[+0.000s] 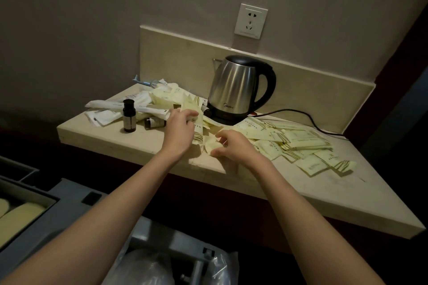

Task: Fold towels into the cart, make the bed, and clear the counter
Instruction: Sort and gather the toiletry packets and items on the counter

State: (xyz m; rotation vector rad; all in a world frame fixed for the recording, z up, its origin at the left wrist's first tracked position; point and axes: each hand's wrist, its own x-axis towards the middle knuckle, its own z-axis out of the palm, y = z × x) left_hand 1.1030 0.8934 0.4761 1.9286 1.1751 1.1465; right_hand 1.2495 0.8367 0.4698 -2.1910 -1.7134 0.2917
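At frame centre, the left hand (179, 131) curls around pale yellow sachets (198, 131) and the right hand (234, 146) pinches more just beside it, apparently gathering litter strewn across the counter (335, 194) around a steel kettle (236, 88).

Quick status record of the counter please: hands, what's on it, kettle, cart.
left hand: grips pale yellow packets
right hand: pinches a packet at the counter front edge
loose packets: spread right of the kettle
kettle: upright on its base, cord trailing right
bottles: one upright, one lying
white wrappers: piled at left
cart: below left
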